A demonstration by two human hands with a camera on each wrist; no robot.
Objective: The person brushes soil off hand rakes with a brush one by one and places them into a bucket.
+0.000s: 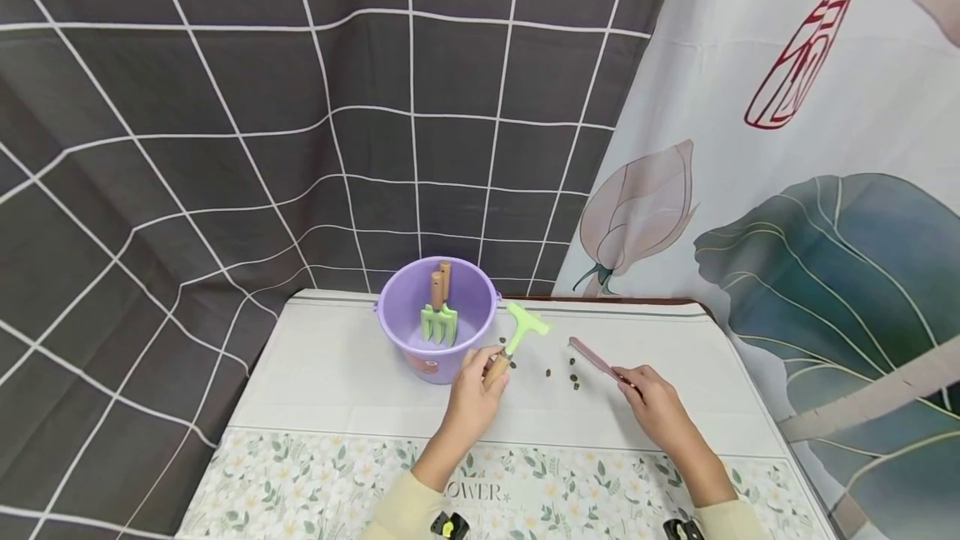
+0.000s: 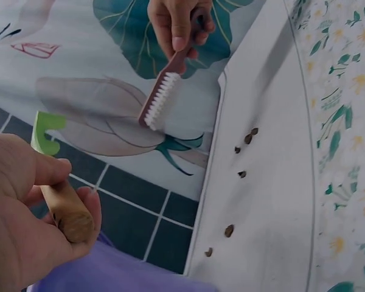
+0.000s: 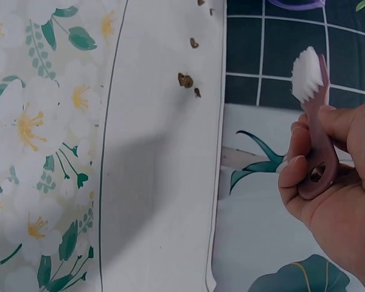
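My left hand [image 1: 472, 390] grips the wooden handle of a small garden tool with a light green head [image 1: 527, 322], held up beside the bucket's right side. In the left wrist view the butt of its handle [image 2: 76, 224] faces the camera. My right hand [image 1: 654, 407] holds a mauve brush [image 1: 594, 355] by its handle; its white bristles [image 3: 307, 74] show in the right wrist view. Small brown bits [image 1: 575, 382] lie scattered on the white tabletop between the hands. A purple bucket [image 1: 400, 311] holds a green hand fork [image 1: 438, 323] and another wooden-handled tool, partly hidden.
The table carries a white cover [image 1: 322, 373] with a floral band [image 1: 300, 482] along the near side. Behind it hangs a dark curtain with white grid lines [image 1: 465, 148]. A white cloth with leaf prints [image 1: 675, 273] hangs at the right.
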